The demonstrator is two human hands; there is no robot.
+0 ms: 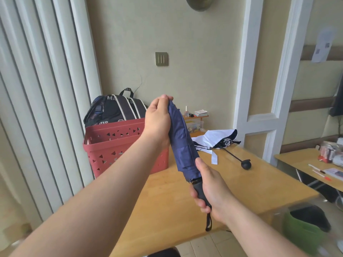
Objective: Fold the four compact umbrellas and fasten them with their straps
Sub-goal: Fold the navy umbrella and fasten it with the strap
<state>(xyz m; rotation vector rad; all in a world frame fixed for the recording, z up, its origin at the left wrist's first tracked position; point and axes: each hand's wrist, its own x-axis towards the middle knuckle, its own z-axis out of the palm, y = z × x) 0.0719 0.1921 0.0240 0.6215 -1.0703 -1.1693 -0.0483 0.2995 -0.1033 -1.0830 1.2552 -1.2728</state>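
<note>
A navy blue compact umbrella [182,143] is held tilted above the wooden table [232,184], canopy gathered around its shaft. My left hand [157,121] grips the upper end of the canopy, fingers wrapped over the tip. My right hand [207,188] grips the black handle at the bottom, thumb lying up along the canopy edge; the wrist loop hangs below. A white and navy umbrella [217,140] lies unfolded at the table's far side, its black shaft and round handle [246,165] pointing toward me.
A red perforated basket [115,145] holding a dark backpack [115,112] stands at the table's far left corner. Small items sit on a low shelf [196,117] behind. A second table [306,164] with clutter is on the right; a green and black object [304,229] lies lower right.
</note>
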